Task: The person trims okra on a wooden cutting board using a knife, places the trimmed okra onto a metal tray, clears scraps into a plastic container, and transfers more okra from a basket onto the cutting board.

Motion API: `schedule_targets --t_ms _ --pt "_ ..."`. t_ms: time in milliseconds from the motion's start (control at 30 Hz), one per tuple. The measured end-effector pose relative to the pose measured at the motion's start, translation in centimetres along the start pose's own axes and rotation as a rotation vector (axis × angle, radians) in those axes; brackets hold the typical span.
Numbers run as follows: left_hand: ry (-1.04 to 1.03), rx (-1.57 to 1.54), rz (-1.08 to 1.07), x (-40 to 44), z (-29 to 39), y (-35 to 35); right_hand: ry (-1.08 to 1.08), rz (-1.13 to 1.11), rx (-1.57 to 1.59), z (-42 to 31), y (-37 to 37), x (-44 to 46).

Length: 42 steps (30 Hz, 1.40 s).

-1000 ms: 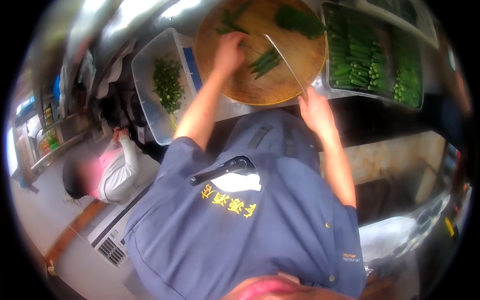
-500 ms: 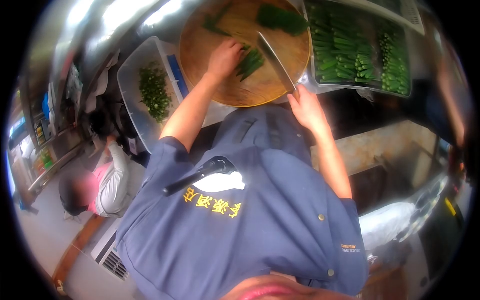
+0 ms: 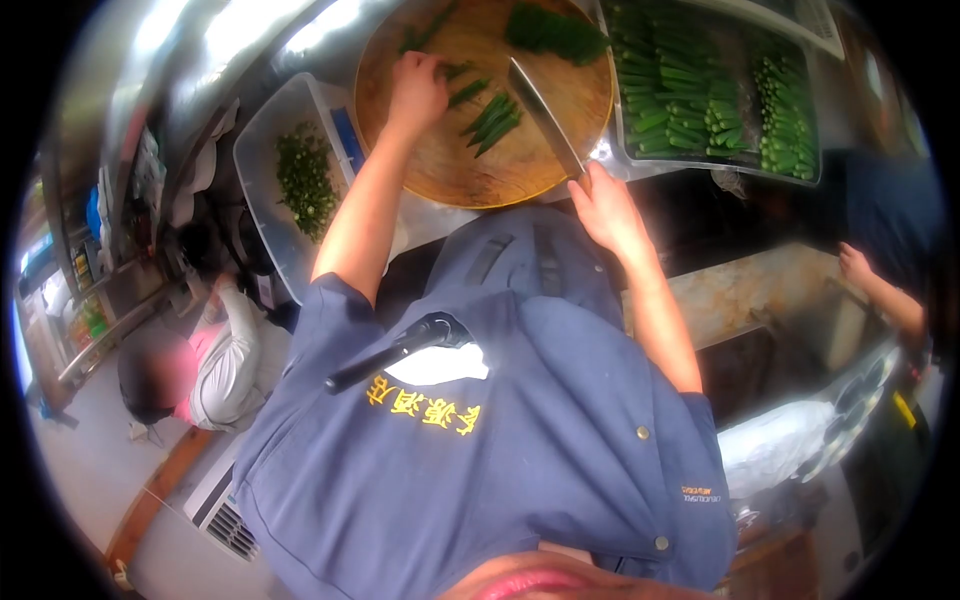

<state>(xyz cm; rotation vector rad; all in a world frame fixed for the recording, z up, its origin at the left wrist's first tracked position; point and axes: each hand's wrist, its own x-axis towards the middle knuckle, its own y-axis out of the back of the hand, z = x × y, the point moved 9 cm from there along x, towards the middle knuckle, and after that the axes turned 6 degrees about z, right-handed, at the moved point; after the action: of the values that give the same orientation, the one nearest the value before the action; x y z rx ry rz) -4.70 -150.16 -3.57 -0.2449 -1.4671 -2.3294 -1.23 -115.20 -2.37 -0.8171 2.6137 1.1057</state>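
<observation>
A round wooden board (image 3: 545, 165) bears several green pods (image 3: 492, 122) near its middle. My left hand (image 3: 418, 92) is at the board's left part, fingers curled by a few loose green pieces (image 3: 465, 92); what its fingertips hold, if anything, is too small to name. Closed round the handle of a knife (image 3: 545, 118), my right hand (image 3: 608, 208) is at the board's lower right edge. The blade lies over the board, right of the pods. A dark green heap (image 3: 556, 34) lies at the board's far right, and more green pieces (image 3: 430, 26) at the far left.
Right of the board stands a tray (image 3: 722, 167) of green pods in rows. A clear bin (image 3: 255, 180) with chopped greens (image 3: 308, 182) is at the left. One person (image 3: 225, 365) is at the far left; another person's arm (image 3: 885, 290) shows at the right.
My left hand has moved away from the middle pods towards the board's upper left. The knife stays beside the pods in my right hand. A person's arm has come into view at the right.
</observation>
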Motion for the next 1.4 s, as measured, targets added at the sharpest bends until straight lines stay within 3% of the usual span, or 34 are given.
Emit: schedule_targets --t_ms 33,167,267,333,567,667,733,867,967,1100,1333,1400 --pt "-0.068 0.093 -0.015 -0.6 0.4 0.0 0.003 -0.003 -0.001 0.2 -0.2 0.0" --pt "-0.016 0.039 -0.181 -1.4 -0.9 -2.4 0.013 -0.007 -0.012 0.2 -0.2 0.0" --pt "0.083 -0.069 0.01 -0.8 -1.5 -1.3 0.02 0.002 -0.005 0.3 -0.2 0.0" --pt "0.462 -0.506 0.034 -1.7 -3.7 -1.7 0.013 -0.005 0.007 0.4 -0.2 0.0" --pt "0.568 -0.369 0.114 -5.7 -6.4 -2.4 0.024 0.025 0.023 0.2 0.1 -0.3" --pt "0.558 -0.35 0.13 -6.6 -4.5 -1.7 0.05 0.027 0.038 0.6 0.2 -0.3" --pt "0.219 -0.264 0.106 -5.6 -0.8 -1.1 0.031 0.023 0.002 0.7 0.4 -0.7" --pt "0.283 -0.486 0.008 -6.0 1.5 -2.9 0.074 0.087 -0.042 -0.1 1.2 -0.2" --pt "-0.032 -0.196 0.161 -6.1 6.1 -0.9 0.113 0.096 -0.124 -0.8 0.8 -0.2" --pt "-0.272 -0.029 0.047 -7.1 10.3 -0.3 0.135 0.068 -0.15 -1.3 0.6 -0.6" --pt "-0.171 0.04 0.132 -8.5 9.8 -0.5 0.109 0.041 -0.064 -1.8 0.9 -1.5" --pt "-0.002 -0.082 0.256 -7.7 7.8 -0.1 0.058 0.045 -0.075 -1.3 1.0 -1.5"
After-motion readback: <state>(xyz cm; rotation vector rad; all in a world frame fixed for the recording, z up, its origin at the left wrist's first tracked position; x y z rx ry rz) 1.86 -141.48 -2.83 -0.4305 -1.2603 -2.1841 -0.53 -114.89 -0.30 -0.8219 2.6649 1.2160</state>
